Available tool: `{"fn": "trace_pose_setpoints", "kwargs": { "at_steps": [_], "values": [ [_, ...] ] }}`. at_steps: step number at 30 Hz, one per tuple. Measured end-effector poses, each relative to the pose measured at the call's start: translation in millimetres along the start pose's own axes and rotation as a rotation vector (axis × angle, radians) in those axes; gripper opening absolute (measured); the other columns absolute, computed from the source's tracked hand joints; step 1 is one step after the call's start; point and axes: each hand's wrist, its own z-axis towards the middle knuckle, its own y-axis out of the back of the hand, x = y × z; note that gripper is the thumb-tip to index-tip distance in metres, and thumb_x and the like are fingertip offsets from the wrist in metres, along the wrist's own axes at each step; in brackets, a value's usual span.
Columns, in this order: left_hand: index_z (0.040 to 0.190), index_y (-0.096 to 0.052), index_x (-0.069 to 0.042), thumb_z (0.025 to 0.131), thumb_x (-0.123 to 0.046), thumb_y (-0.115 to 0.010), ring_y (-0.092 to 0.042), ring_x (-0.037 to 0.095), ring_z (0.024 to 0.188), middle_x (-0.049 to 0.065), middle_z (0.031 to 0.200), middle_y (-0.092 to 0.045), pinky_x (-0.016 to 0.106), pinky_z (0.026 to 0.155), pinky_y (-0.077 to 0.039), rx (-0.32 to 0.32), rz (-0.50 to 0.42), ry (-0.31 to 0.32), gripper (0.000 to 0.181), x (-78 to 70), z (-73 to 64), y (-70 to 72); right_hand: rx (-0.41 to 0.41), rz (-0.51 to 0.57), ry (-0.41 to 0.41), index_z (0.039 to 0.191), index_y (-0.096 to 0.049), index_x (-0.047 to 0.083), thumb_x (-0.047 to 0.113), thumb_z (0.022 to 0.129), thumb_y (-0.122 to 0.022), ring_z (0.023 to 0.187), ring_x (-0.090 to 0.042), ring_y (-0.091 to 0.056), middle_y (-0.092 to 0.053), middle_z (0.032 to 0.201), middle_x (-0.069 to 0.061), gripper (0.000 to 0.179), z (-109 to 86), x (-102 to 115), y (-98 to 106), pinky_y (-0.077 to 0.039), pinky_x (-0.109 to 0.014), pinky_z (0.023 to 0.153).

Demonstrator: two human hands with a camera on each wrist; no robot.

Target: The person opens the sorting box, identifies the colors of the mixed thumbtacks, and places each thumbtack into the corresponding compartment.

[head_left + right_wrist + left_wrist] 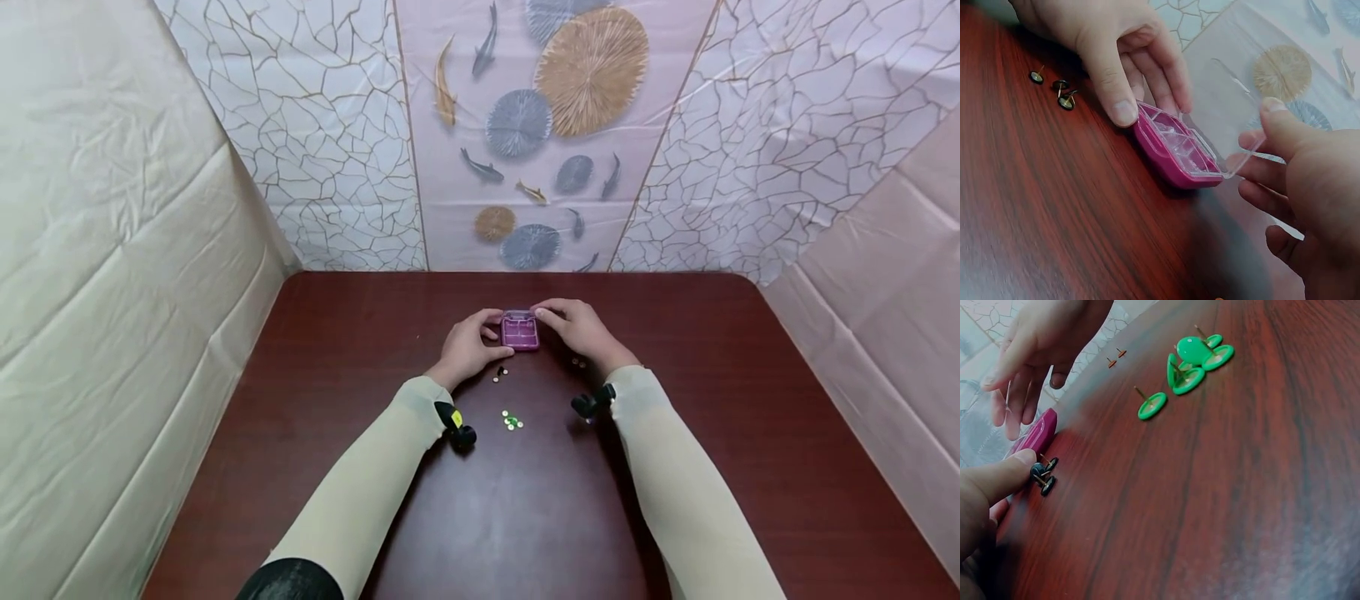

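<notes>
A small pink pill box point(520, 331) with several compartments lies on the table, its clear lid point(1225, 119) raised. My left hand point(467, 348) grips the box from its left side, thumb at the near edge and fingers toward the back. Between thumb and fingers, my right hand point(581, 329) pinches the edge of the lid. Close to my left thumb are black thumbtacks point(1066, 100). Nearer to me lies a cluster of green thumbtacks point(1191, 350), mostly with pins up. Two orange thumbtacks point(1121, 352) rest near my right wrist.
The dark reddish-brown table point(517, 517) runs back to a patterned curtain point(517, 192). Pale cloth hangs at the left point(135, 250) and right sides. Both forearms reach across the table on either side of the green tacks.
</notes>
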Motion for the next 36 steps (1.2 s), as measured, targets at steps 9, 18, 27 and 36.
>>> {"fn": "trace_pose_setpoints", "kwargs": {
  "at_steps": [9,18,27,36],
  "values": [
    [0.154,-0.061,-0.019,0.088,-0.036,-0.096,-0.072,0.01,0.107,-0.003,0.141,-0.071,0.035,0.098,-0.056,0.004,0.007,0.012,0.076,-2.6,0.7,0.9,-0.06,0.003,-0.08,0.132,-0.072,0.008,0.04,0.119,-0.05,0.128,-0.037,-0.065,-0.073,0.132,-0.017,0.041,5.8,8,-9,-0.046,-0.059,0.112],
    [0.153,-0.062,-0.017,0.087,-0.035,-0.097,-0.072,0.011,0.107,-0.002,0.14,-0.071,0.036,0.099,-0.056,-0.009,0.004,-0.002,0.077,-1.9,-0.6,1.5,-0.095,0.015,-0.112,0.137,-0.07,0.009,0.041,0.119,-0.049,0.123,-0.037,-0.065,-0.072,0.132,-0.017,0.042,3.3,10,-16,-0.049,-0.059,0.109],
    [0.154,-0.061,-0.017,0.087,-0.036,-0.097,-0.072,0.01,0.107,-0.002,0.141,-0.071,0.037,0.1,-0.056,-0.006,0.027,-0.011,0.079,0.8,-1.3,2.7,-0.11,0.057,-0.131,0.139,-0.07,0.008,0.043,0.118,-0.05,0.122,-0.035,-0.063,-0.071,0.134,-0.016,0.046,-0.5,15,-19,-0.048,-0.058,0.112],
    [0.154,-0.06,-0.016,0.088,-0.037,-0.096,-0.072,0.01,0.108,-0.001,0.142,-0.07,0.037,0.1,-0.056,-0.002,0.029,-0.03,0.078,2.9,0.6,3.2,-0.119,0.086,-0.14,0.141,-0.069,0.006,0.041,0.119,-0.049,0.12,-0.036,-0.067,-0.073,0.131,-0.019,0.046,-1.5,16,-21,-0.051,-0.057,0.107]
  ]
}}
